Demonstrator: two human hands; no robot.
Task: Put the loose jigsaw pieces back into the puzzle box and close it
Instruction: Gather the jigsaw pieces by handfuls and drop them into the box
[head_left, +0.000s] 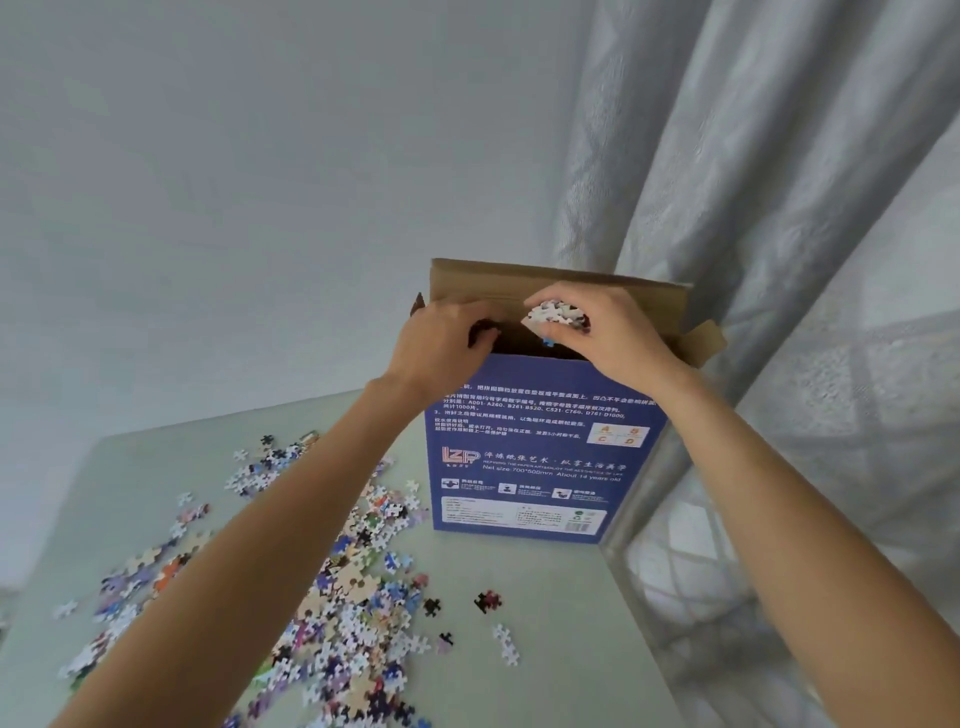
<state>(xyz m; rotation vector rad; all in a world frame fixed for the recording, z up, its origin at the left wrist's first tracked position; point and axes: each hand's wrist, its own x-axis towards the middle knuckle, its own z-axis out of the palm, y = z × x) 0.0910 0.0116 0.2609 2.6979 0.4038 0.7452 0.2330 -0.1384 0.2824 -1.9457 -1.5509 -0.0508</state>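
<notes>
Puzzle box (540, 457) stands upright at the surface's (545, 597) far right edge, top flap open. Right hand (597, 332) has its fingers clamped on a clump of pieces (555, 315) over the opening; left hand (441, 343) curls its fingers over the box's rim. Loose jigsaw pieces (332, 587) lie scattered at 8 o'clock from the box.

1. Looks like a room in a home.
2. Plain pale wall (234, 182) behind.
3. Long grey curtains (753, 182) hanging at right, sheer netting (857, 415) beside them.
4. Pale green table (545, 597) strewn with loose jigsaw pieces (343, 597), a leisure pastime.
</notes>
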